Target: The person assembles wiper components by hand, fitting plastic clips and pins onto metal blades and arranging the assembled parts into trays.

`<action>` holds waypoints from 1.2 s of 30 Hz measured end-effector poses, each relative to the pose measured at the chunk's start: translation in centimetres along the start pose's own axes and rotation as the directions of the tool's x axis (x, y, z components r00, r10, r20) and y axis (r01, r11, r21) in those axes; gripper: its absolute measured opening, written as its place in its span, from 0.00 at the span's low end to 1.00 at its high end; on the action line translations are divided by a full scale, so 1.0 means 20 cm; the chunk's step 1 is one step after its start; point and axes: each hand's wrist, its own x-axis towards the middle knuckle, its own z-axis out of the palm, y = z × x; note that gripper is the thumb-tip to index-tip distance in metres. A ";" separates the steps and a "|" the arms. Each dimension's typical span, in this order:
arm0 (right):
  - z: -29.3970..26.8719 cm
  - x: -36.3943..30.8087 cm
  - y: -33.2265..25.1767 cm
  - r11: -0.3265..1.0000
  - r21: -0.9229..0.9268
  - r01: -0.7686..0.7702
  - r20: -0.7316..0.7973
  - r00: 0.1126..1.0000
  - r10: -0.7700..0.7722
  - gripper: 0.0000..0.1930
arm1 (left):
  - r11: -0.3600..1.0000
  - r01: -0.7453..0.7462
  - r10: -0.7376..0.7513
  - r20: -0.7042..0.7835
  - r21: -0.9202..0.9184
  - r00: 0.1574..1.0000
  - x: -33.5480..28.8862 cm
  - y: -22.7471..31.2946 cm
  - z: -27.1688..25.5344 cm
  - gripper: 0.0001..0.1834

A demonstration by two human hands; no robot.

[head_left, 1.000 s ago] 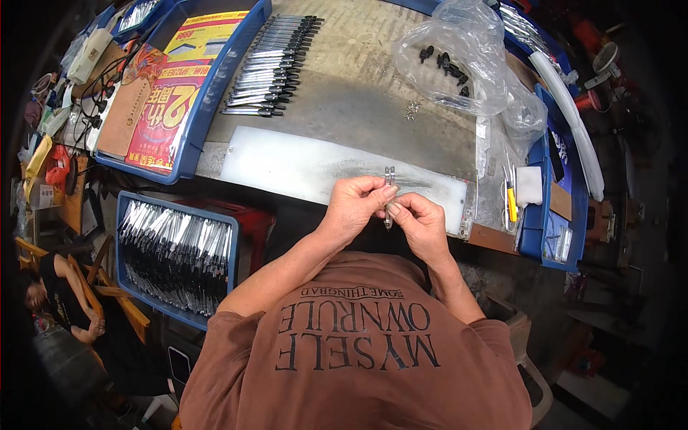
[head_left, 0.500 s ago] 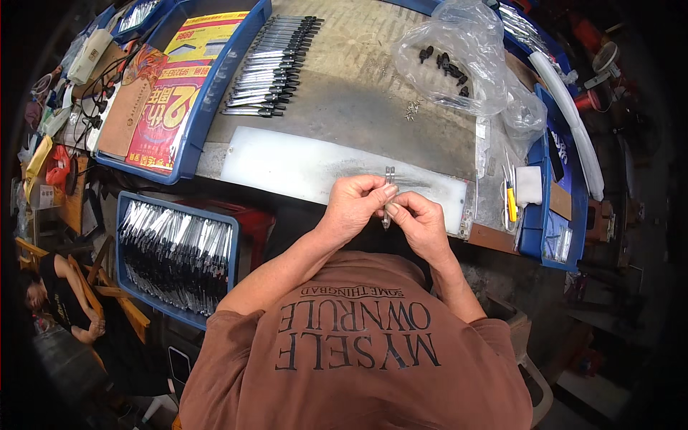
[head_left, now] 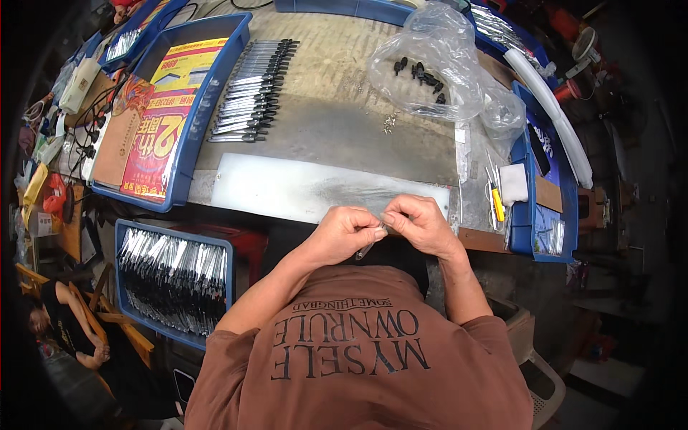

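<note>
Close to my body, just over the front edge of the table, my left hand [head_left: 345, 233] pinches a slim, clear and silvery pen [head_left: 365, 251], whose lower end sticks out below the fingers. My right hand [head_left: 423, 221] is closed too, its thumb and fingertips meeting the left fingertips at the pen's upper end. Whatever lies between the right fingertips is too small to make out. Beneath and beyond the hands lies a long white board [head_left: 279, 188] with dark smudges. Past it, a row of pens [head_left: 247, 100] is laid out on the table.
Black pen parts [head_left: 423, 77] show in a clear plastic bag [head_left: 459, 93], near tiny metal pieces [head_left: 389, 123]. A blue tray of finished-looking pens [head_left: 172, 279] stands at lower left. Blue trays flank the table, and a yellow-handled tool [head_left: 497, 204] lies right. Another person [head_left: 75, 322] sits at left.
Both hands have drawn slightly nearer my body. The pen has tipped from upright to slanting, and its upper end is now hidden by my fingers. The whole view has shifted a little.
</note>
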 end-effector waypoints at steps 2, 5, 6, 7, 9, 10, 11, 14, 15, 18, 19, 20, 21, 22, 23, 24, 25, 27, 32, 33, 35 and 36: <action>0.02 0.00 0.01 0.999 -0.002 -0.036 -0.076 0.996 0.036 0.08 | 1.000 0.000 0.000 0.027 0.014 1.000 0.02 0.00 -0.01 0.07; 0.06 0.01 0.04 0.998 -0.005 -0.057 -0.221 0.974 0.055 0.09 | 0.999 0.045 -0.045 -0.009 -0.016 0.999 0.04 0.01 -0.01 0.07; 0.07 0.02 0.04 0.995 0.013 -0.095 -0.284 0.954 0.095 0.10 | 0.992 0.008 0.002 -0.076 0.125 0.997 0.05 0.02 0.01 0.06; 0.08 0.03 0.04 0.996 0.011 -0.093 -0.285 0.954 0.092 0.10 | 0.964 -0.020 0.058 -0.135 0.265 0.989 0.06 0.03 0.02 0.06; 0.10 0.05 0.04 0.992 0.097 -0.082 -0.413 0.904 0.115 0.11 | 0.906 -0.124 0.222 -0.204 0.405 0.954 0.09 0.02 0.06 0.06; 0.11 0.06 0.06 0.992 0.095 -0.080 -0.414 0.903 0.112 0.11 | 0.816 -0.201 0.383 -0.246 0.542 0.890 0.10 0.02 0.07 0.06; 0.12 0.06 0.10 0.988 0.124 -0.090 -0.444 0.886 0.137 0.11 | 0.726 -0.235 0.490 -0.247 0.646 0.836 0.11 0.02 0.07 0.06; 0.14 0.09 0.09 0.974 0.215 -0.079 -0.491 0.853 0.177 0.12 | 0.585 -0.166 0.527 -0.216 0.794 0.822 0.14 0.04 0.07 0.05; 0.14 0.10 0.08 0.960 0.272 -0.058 -0.509 0.838 0.195 0.12 | 0.583 -0.170 0.530 -0.213 0.794 0.821 0.15 0.04 0.06 0.05; 0.17 0.12 0.14 0.940 0.336 -0.049 -0.487 0.846 0.218 0.12 | 0.523 -0.189 0.566 -0.173 0.831 0.806 0.17 0.02 0.02 0.05; 0.15 0.13 0.16 0.946 0.312 -0.089 -0.444 0.866 0.228 0.12 | 0.503 -0.204 0.593 -0.163 0.840 0.789 0.18 0.01 0.00 0.05; 0.11 0.14 0.17 0.947 0.310 -0.088 -0.447 0.865 0.227 0.12 | 0.483 -0.219 0.619 -0.154 0.848 0.771 0.19 0.00 -0.02 0.05; 0.06 0.17 0.16 0.964 0.196 -0.181 -0.338 0.910 0.240 0.12 | 0.482 -0.219 0.620 -0.153 0.848 0.769 0.19 -0.01 -0.03 0.05; 0.00 0.20 0.16 0.964 0.071 -0.258 -0.229 0.936 0.268 0.12 | 0.464 -0.193 0.608 -0.153 0.865 0.779 0.19 -0.02 -0.05 0.05; -0.07 0.25 0.16 0.964 0.024 -0.265 -0.294 0.920 0.260 0.13 | 0.445 -0.165 0.596 -0.154 0.880 0.788 0.20 -0.03 -0.07 0.06; -0.15 0.31 0.15 0.968 -0.050 -0.245 -0.403 0.892 0.205 0.13 | 0.445 -0.169 0.598 -0.151 0.880 0.787 0.20 -0.04 -0.08 0.06; -0.26 0.38 0.15 0.933 -0.224 -0.281 -0.469 0.870 0.149 0.12 | 0.419 -0.153 0.583 -0.136 0.895 0.801 0.19 -0.04 -0.08 0.06; -0.44 0.52 0.25 0.849 -0.463 -0.254 -0.588 0.805 -0.079 0.12 | 0.373 -0.135 0.555 -0.104 0.918 0.825 0.20 -0.04 -0.08 0.06; -0.64 0.75 0.38 0.407 -0.734 -0.544 -0.522 0.835 0.175 0.11 | 0.376 -0.158 0.570 -0.093 0.913 0.816 0.20 -0.04 -0.08 0.06; -0.64 0.76 0.39 0.407 -0.735 -0.542 -0.520 0.836 0.175 0.11 | 0.374 -0.154 0.568 -0.095 0.915 0.818 0.20 -0.05 -0.08 0.06; -0.63 0.78 0.40 0.378 -0.761 -0.527 -0.469 0.850 0.241 0.11 | 0.380 -0.153 0.560 -0.096 0.912 0.823 0.20 -0.04 -0.08 0.06; -0.63 0.78 0.42 0.365 -0.774 -0.517 -0.441 0.854 0.274 0.11 | 0.384 -0.151 0.552 -0.096 0.911 0.828 0.19 -0.04 -0.08 0.06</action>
